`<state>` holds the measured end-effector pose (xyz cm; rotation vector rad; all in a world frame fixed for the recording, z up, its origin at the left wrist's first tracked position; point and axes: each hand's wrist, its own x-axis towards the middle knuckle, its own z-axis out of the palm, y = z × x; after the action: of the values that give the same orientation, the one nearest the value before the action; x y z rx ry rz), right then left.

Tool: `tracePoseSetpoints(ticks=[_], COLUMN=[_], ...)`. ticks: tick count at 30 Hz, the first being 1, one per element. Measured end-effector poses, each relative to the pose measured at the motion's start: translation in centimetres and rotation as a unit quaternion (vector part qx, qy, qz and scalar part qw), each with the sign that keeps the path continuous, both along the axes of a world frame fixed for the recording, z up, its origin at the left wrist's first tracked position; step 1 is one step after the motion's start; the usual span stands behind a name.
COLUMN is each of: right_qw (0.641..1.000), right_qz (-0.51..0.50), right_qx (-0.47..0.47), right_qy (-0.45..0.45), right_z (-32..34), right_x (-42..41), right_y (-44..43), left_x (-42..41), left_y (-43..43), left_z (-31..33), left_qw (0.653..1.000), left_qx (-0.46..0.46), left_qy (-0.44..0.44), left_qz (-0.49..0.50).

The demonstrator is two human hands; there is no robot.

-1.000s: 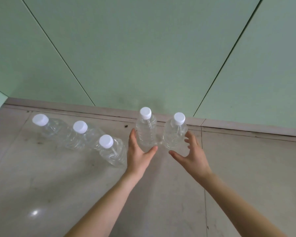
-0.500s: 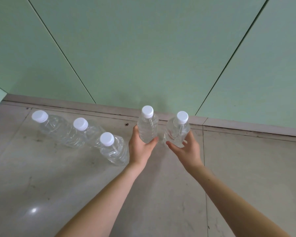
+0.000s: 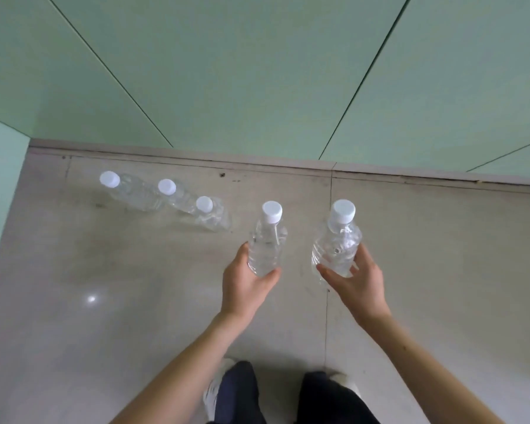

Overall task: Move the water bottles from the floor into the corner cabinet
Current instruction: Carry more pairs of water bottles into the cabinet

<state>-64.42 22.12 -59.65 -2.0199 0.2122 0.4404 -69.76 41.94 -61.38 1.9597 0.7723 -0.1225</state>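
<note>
An indoor room: pale green wall panels (image 3: 257,71), grey tiled floor (image 3: 104,301).

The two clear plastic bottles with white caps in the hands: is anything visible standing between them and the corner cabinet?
Cannot be settled: no open cabinet shows. Left hand holds one clear plastic bottle with white cap, right hand the other. Ahead are only bare grey floor and closed green panels; three bottles stand left.

Both bare arms reach forward, each hand wrapped around something.

The left hand (image 3: 248,283) curls thumb and fingers shut around a clear plastic bottle; the right hand (image 3: 357,278), just beside it, clasps another between thumb and fingers, palm turned inward.
</note>
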Motion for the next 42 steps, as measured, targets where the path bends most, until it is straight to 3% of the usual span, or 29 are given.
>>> tracePoseSetpoints(ticks=[9,14,19,25,30,37,42], right_qw=[1.0,0.995,0.982,0.966,0.942,0.869,0.819], right_qz=[-0.013,-0.003,0.038,0.144,0.28,0.475,0.554], right_qx=[-0.004,-0.022,-0.027,0.009,0.005,0.039,0.078], right_qy=[0.0,-0.092,-0.185,-0.212,-0.183,-0.134,-0.129], right_z=[34.6,55.1,66.7,69.5,67.9,65.9,66.8], right_x=[-5.7,-7.8,-9.2,-10.3,-12.1,-17.5,-22.2], right_y=[-1.7,-0.6,1.2,3.6,5.3,9.1,14.8], left_x=[-5.1,-8.1,-11.5,-17.8,-25.2,-35.3,-40.7], left_y=[0.9,1.7,3.9,5.0,2.3,-1.8,-1.1], left_z=[34.8,56.1,68.6,72.1,69.8,68.5,69.9], left_qw=[0.998,0.99,0.963,0.943,0.933,0.863,0.807], left_qx=[0.047,0.098,0.169,0.217,0.194,0.188,0.187], left_qy=[-0.018,-0.102,-0.208,-0.217,-0.125,-0.058,-0.077], left_qz=[-0.029,-0.007,0.034,0.131,0.275,0.466,0.555])
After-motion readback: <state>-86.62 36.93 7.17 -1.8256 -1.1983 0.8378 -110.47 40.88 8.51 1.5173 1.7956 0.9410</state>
